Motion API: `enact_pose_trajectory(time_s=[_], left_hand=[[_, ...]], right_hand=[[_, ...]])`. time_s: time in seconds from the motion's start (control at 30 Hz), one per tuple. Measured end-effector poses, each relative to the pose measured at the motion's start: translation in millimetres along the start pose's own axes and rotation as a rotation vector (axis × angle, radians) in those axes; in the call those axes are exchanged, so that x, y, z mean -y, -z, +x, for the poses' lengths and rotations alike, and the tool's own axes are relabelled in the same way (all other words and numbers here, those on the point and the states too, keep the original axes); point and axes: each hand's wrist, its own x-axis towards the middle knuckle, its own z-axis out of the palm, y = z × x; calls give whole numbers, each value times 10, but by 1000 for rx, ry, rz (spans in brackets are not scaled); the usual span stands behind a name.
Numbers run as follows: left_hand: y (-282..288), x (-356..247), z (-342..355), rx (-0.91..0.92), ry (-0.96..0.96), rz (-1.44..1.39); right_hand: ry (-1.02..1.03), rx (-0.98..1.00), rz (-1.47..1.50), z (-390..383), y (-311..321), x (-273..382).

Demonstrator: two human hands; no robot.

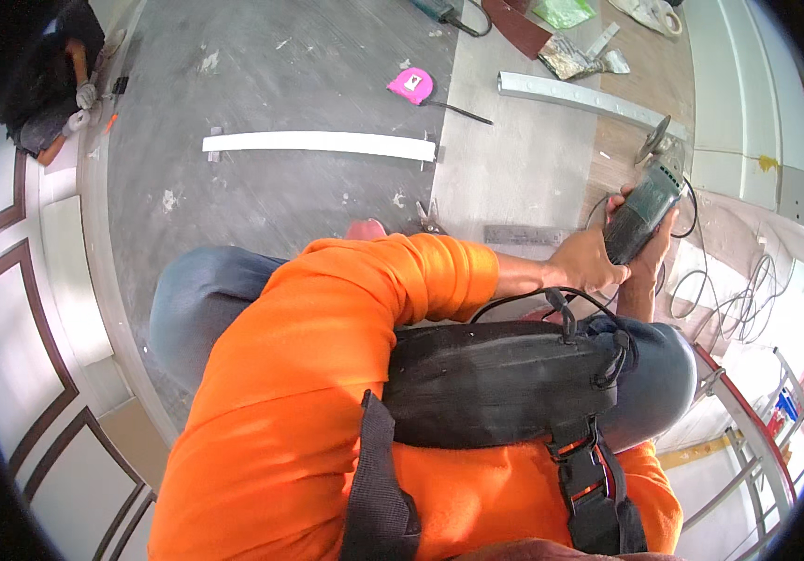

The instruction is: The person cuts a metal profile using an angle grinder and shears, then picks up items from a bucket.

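Both of my hands are wrapped around a dark green angle grinder [645,208] at the right. My left hand [585,260] grips the rear of its body from the left. My right hand [656,251] holds it from the right side, with some fingertips showing on the far left edge of the body. The grinder's disc [654,137] stands tilted at the right end of a white metal profile [575,96] on the floor. Whether disc and profile touch, I cannot tell.
A white strip [318,142], pink tape measure [410,86], pliers [430,221] and flat metal bar [524,235] lie on the floor. Loose cable [755,294] coils at right by a metal ladder [748,411]. Another person's gloved hands [84,96] show far left.
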Motion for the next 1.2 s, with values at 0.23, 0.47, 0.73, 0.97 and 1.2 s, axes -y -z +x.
enact_pose_trajectory(time_s=[0.23, 0.47, 0.73, 0.97, 1.2], left_hand=[[101, 36, 83, -59, 89, 243], [1889, 163, 254, 738, 528, 675], [4668, 1234, -1158, -317, 762, 946], [4617, 1823, -1441, -331, -85, 1520], [4456, 1060, -1130, -103, 86, 1421]], right_hand=[[-36, -336, -601, 120, -71, 12], [-85, -367, -460, 125, 47, 113], [-127, -287, -788, -84, -23, 536], [-210, -219, -1025, -100, -378, 726], [-97, -246, -958, -174, -386, 742]])
